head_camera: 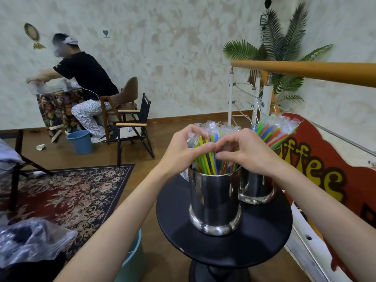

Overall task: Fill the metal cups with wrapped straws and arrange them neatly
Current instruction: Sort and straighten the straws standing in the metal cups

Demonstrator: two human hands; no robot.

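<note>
Where the two forearms meet over the round black tabletop (264,237), the left hand (181,148) and the right hand (247,149) curl around a bundle of wrapped straws (211,157) from either side, thumbs nearly touching on the near side and fingers wrapped round the far side. The straws stand in the near metal cup (214,202), long axes close to vertical, their clear wrapper ends pointing up and fanning slightly above the fingers. Yellow, green, blue and orange shafts show between the hands and the cup's rim. The cup sits upright near the middle of the tabletop.

Just beside it, to the far right, a second metal cup (257,190) stands upright, touching or almost touching the first; its own wrapped straws (274,131) lean to the right, tips pointing up and away.

The tabletop is glossy and rests on a dark pedestal. To its right runs a red sign with yellow lettering (317,169), and above that a wooden handrail (305,72) on white posts, with a palm plant (284,43) behind. A patterned rug (67,186) lies on the wooden floor to the left, a crumpled plastic bag (30,243) near the lower left corner. Far left, another person (85,78) sits at a cloth-covered table, with a blue bucket (80,142) and a folding chair (134,127) near.
</note>
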